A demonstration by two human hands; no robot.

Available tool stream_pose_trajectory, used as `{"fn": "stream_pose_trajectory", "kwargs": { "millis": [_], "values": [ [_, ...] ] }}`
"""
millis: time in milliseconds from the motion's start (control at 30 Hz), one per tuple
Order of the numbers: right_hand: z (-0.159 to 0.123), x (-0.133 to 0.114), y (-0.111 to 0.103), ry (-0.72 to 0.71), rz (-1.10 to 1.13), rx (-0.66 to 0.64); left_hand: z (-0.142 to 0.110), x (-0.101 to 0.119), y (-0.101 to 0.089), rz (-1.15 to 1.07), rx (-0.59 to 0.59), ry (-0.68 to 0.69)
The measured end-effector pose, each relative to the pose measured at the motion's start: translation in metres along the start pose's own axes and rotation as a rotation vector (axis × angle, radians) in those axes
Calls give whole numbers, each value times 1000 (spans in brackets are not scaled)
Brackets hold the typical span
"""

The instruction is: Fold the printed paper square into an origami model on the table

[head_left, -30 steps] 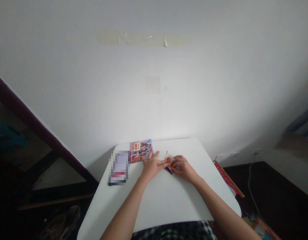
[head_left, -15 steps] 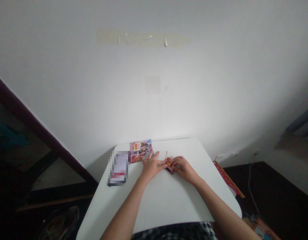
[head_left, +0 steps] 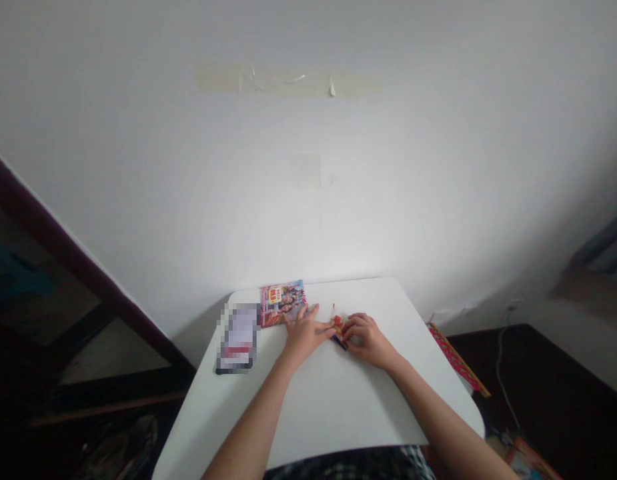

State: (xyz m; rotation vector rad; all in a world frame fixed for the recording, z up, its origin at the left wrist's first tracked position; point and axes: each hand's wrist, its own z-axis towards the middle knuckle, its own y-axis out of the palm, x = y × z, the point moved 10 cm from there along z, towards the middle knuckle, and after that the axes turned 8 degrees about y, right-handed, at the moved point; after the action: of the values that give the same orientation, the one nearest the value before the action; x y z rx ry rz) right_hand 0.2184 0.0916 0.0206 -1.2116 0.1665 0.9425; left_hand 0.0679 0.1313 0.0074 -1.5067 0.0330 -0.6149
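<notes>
A small piece of folded paper (head_left: 337,323), printed in red, white and yellow with a dark lower edge, is on the white table (head_left: 333,407) between my hands. It has a narrow point sticking up at its far end. My left hand (head_left: 303,335) has its thumb and index finger closed at the paper's left side, while the other fingers spread over the table and the near edge of a colourful printed leaflet (head_left: 283,300). On the right side, the bent fingers and thumb of my right hand (head_left: 367,339) pinch the paper and partly cover it.
A blurred-out phone-like object (head_left: 238,337) lies at the table's left. Behind the table rises a white wall (head_left: 308,227) with old tape (head_left: 288,79). A red patterned item with a wooden edge (head_left: 455,357) stands beyond the right edge, near a cable (head_left: 501,373).
My right fingers have shifted slightly on the folded paper, and more of its dark lower edge shows. The left hand stays almost in place.
</notes>
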Motion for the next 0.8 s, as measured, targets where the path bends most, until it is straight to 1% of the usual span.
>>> {"fn": "stream_pose_trajectory", "kwargs": {
  "millis": [233, 400, 500, 567, 667, 800],
  "values": [
    [0, -3, -1, 24, -20, -16, 1, -1, 0, -32, 32, 2],
    [2, -1, -3, 16, 31, 5, 0, -1, 0, -49, 35, 4],
    [2, 6, -3, 40, 58, 33, 0, -1, 0, -40, 51, 18],
    [1, 16, -6, 112, 44, 93, -1, -1, 0, -27, 65, 28],
    [-1, 25, -7, 174, 42, 132, -1, -1, 0, -22, 69, 29],
    [-1, 27, -9, 173, 27, 154, -3, 3, -2, -24, 61, 24]
  ]
}}
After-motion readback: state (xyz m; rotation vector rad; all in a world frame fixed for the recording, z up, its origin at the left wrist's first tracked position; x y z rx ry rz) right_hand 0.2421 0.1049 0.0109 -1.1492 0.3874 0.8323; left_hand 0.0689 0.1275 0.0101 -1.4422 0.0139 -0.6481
